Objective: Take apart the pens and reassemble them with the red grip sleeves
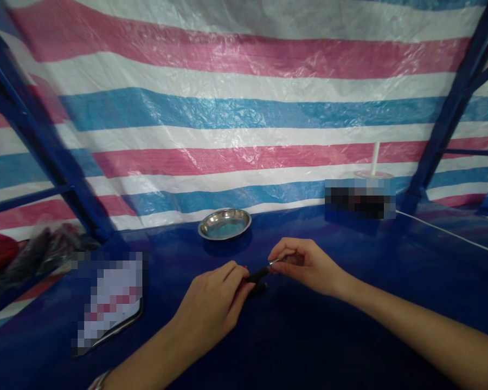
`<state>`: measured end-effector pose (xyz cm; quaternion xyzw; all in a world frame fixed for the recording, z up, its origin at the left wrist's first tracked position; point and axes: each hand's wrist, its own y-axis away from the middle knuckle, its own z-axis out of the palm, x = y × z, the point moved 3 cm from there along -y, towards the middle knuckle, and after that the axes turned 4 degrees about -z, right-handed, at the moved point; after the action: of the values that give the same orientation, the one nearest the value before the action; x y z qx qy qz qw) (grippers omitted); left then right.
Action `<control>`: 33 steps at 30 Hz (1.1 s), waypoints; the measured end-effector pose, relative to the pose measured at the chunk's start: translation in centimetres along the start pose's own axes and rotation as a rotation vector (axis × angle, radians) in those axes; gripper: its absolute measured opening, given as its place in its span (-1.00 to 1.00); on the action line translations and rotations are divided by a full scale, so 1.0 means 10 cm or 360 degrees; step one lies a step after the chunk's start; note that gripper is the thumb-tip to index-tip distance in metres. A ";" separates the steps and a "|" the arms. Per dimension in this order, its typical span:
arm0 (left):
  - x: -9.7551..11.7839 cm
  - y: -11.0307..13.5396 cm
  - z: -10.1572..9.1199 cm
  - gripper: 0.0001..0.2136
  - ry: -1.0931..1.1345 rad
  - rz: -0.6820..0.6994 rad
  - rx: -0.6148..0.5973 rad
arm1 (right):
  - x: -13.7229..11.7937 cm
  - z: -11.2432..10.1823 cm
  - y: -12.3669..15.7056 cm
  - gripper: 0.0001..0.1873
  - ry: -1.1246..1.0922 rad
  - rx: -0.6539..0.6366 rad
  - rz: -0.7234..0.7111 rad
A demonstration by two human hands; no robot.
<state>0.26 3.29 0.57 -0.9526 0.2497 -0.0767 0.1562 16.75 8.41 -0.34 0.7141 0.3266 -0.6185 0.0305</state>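
My left hand [217, 295] is closed round a slim black pen-like stick [257, 275], which points up and to the right. At its far end sits a small shiny metallic tip [273, 262]. The thumb and fingers of my right hand [303, 264] pinch that tip, so both hands meet on one thing. Just below the stick, a second dark rounded piece [261, 288] shows by my left thumb; I cannot tell whether it is held or lying on the table. Beyond the hands stands a shallow oval steel dish [225, 224], touched by neither hand.
The blue table [309, 346] ends at a striped plastic sheet [244, 130]. A blurred-out flat device [114, 303] lies at left. At back right are a blurred-out dark object [360, 200], a white upright rod [375, 158] and a white cable [447, 230]. Blue metal posts flank the table.
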 end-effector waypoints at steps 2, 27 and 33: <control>0.01 0.00 0.00 -0.86 0.0012 0.0005 -0.0003 | 0.00 0.00 0.00 -0.87 0.0050 -0.0005 -0.0003; 0.07 0.00 -0.08 -0.91 -0.0103 0.0014 -0.0342 | 0.00 -0.05 0.02 -0.91 0.0483 0.0053 -0.0141; 0.11 0.00 -0.07 -0.88 -0.0058 0.0042 -0.0397 | 0.01 -0.05 0.02 -0.91 0.0499 0.0032 -0.0156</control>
<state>1.01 2.55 1.28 -0.9625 0.2669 -0.0257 0.0420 17.27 8.55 -0.40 0.7852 0.3557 -0.5035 -0.0582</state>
